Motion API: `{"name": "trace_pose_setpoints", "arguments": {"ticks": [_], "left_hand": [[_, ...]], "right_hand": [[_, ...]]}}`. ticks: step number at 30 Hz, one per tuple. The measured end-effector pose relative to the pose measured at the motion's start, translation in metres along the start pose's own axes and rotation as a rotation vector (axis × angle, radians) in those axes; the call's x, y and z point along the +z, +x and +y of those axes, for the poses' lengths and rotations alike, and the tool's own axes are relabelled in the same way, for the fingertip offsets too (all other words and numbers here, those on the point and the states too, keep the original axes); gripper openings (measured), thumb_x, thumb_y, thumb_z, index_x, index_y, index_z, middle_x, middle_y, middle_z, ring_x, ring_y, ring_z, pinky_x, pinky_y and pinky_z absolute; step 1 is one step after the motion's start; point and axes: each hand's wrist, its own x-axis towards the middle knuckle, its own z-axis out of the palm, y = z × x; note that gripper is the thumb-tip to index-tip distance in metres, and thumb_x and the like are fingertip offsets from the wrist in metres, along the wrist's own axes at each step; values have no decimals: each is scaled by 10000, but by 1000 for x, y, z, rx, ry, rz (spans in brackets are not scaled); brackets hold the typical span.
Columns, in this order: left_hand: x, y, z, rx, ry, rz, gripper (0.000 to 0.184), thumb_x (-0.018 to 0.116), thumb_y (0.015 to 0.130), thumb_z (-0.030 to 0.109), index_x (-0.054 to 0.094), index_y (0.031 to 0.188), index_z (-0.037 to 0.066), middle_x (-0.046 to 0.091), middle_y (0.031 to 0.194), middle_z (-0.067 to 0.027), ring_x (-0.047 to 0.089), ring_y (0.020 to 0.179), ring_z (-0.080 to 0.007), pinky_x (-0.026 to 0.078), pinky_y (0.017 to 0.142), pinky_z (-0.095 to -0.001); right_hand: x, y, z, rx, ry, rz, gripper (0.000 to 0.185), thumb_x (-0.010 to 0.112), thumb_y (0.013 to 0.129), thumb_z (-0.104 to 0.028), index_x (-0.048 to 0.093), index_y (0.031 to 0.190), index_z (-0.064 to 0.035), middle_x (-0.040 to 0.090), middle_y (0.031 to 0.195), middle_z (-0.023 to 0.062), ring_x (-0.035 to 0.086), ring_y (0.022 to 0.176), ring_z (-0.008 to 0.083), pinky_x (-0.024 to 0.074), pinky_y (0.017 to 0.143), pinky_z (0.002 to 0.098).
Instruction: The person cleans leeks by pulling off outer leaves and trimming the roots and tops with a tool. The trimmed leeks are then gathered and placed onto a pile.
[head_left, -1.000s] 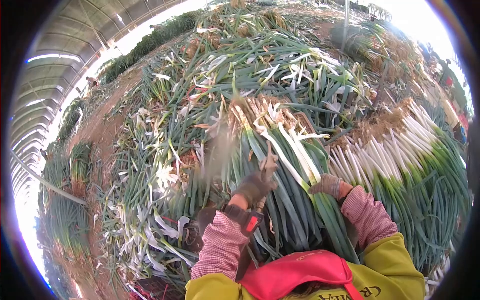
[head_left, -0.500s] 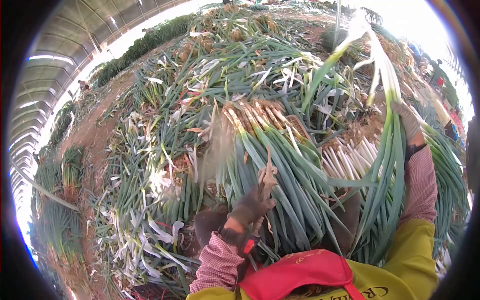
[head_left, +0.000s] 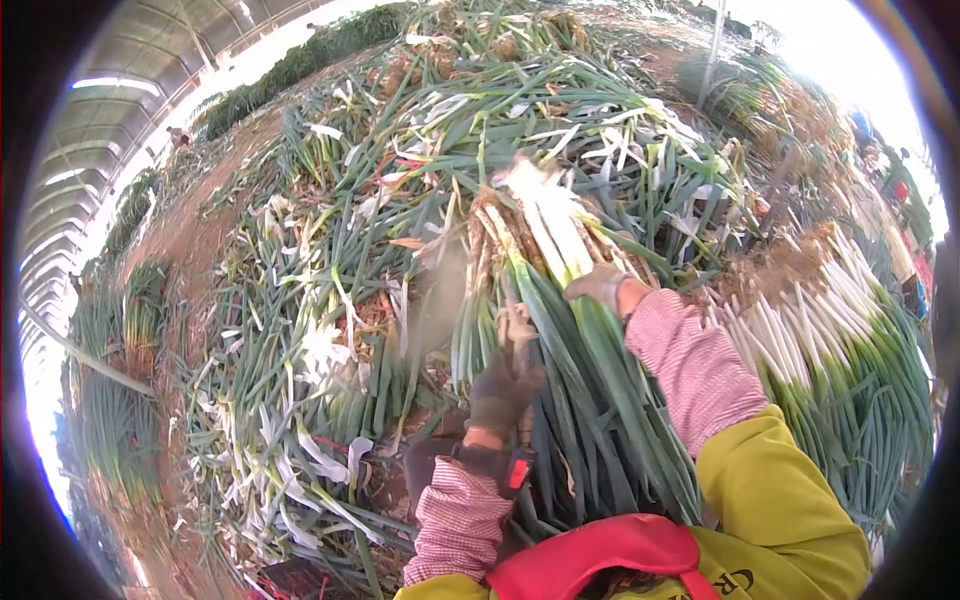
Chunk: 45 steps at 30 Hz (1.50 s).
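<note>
"Two gloved hands in view. Log first: where do the pale stalks (head_left: pixel 560 232) lie relative to the fingers?"

"Under those of the right hand (head_left: pixel 600 285), which sits across them about where white turns to green. White lengths run out past the fingers, away from the wearer; long green leaves (head_left: pixel 605 385) trail back toward the body."

"State of that grip?"

"Fingers curled down over the stalks, little or no opening visible. Undersides hidden, so tightness cannot be told."

"And the left hand (head_left: pixel 503 393)?"

"Folded round a tan object (head_left: pixel 516 328), its upper part jutting above the fist. Identity unclear; it is partly blurred. Fingers bent inward, not spread. Position: left of the pale stalks, nearer the wearer than the right hand. Whether it also touches leaves, cannot tell."

"Neighbouring material?"

"Brownish, unpeeled-looking stalks (head_left: pixel 497 228) just left of the pale ones, root ends also pointing away. Right of the checked sleeve (head_left: pixel 690 360), a row of white-stemmed plants (head_left: pixel 805 340), roots to the far side. Loose leaf litter (head_left: pixel 290 425) heaped at left."

"Anything on the left wrist?"

"One dark band (head_left: pixel 480 460) with a red patch."
</note>
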Motion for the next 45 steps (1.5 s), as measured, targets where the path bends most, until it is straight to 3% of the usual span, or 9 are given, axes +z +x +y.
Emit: {"name": "trace_pose_setpoints", "arguments": {"ticks": [1, 5, 8, 11, 15, 22, 24, 27, 45], "left_hand": [[4, 2, -1, 22, -11, 10, 703, 684, 733, 470, 461, 1245, 43, 629, 1090, -216, 590, 1046, -391, 444, 913, -429], [3, 5, 3, 9, 11, -49, 748, 696, 733, 481, 419, 1274, 46, 623, 1100, -219, 581, 1064, -397, 439, 924, -436], [1, 4, 8, -29, 86, -62, 747, 696, 737, 482, 423, 1279, 46, 611, 1126, -228, 568, 1087, -397, 438, 927, -435], [-2, -5, 13, 26, 85, -129, 728, 695, 745, 475, 438, 1275, 47, 599, 1149, -237, 557, 1104, -399, 437, 932, -431], [21, -22, 0, 271, 91, -309, 731, 668, 751, 466, 425, 1308, 60, 581, 1155, -258, 574, 1065, -403, 449, 918, -425], [6, -104, 49, 218, 313, -412, 745, 675, 731, 480, 459, 1275, 20, 624, 1106, -209, 597, 1047, -365, 445, 914, -406], [23, -90, 33, 352, 280, -389, 741, 673, 729, 476, 468, 1267, 10, 627, 1101, -210, 597, 1045, -366, 444, 913, -410], [6, -100, 69, 192, 331, -486, 700, 671, 731, 460, 500, 1229, -2, 631, 1090, -210, 596, 1046, -367, 447, 902, -408], [20, 95, 108, 193, 323, -509, 677, 680, 723, 454, 567, 1181, -31, 616, 1120, -237, 592, 1067, -345, 455, 915, -374]], "right_hand": [[28, 41, 7, 24, -229, -29, 357, 643, 782, -365, 695, 1046, -130, 656, 1080, 166, 624, 1012, 284, 478, 883, 356], [22, 12, -29, 250, -188, -78, 643, 723, 662, -466, 648, 1113, -13, 594, 1216, 185, 585, 1100, 292, 439, 953, 339], [8, -18, 8, 355, 45, 7, 627, 718, 674, -453, 650, 1103, 0, 605, 1204, 171, 595, 1070, 262, 453, 915, 330], [10, -54, 80, 73, 138, 10, 534, 707, 705, -406, 674, 1063, -10, 647, 1126, 159, 623, 967, 241, 466, 856, 321], [18, -127, 116, 12, 532, 64, 357, 702, 742, -313, 715, 959, -30, 702, 924, 127, 627, 789, 209, 474, 776, 326], [17, -185, 64, 305, 1347, -112, 289, 702, 762, -202, 668, 966, 0, 679, 837, 130, 642, 656, 222, 540, 651, 342], [30, -170, 76, 259, 1375, -105, 290, 699, 749, -151, 656, 982, 17, 682, 820, 137, 649, 615, 232, 559, 620, 349], [36, -161, 87, 300, 1378, -78, 297, 697, 756, -158, 648, 991, 17, 676, 834, 145, 650, 629, 237, 559, 621, 350], [53, -135, 99, 344, 1238, -66, 288, 730, 718, -239, 684, 906, -26, 670, 786, 71, 622, 637, 184, 516, 653, 326]]}}
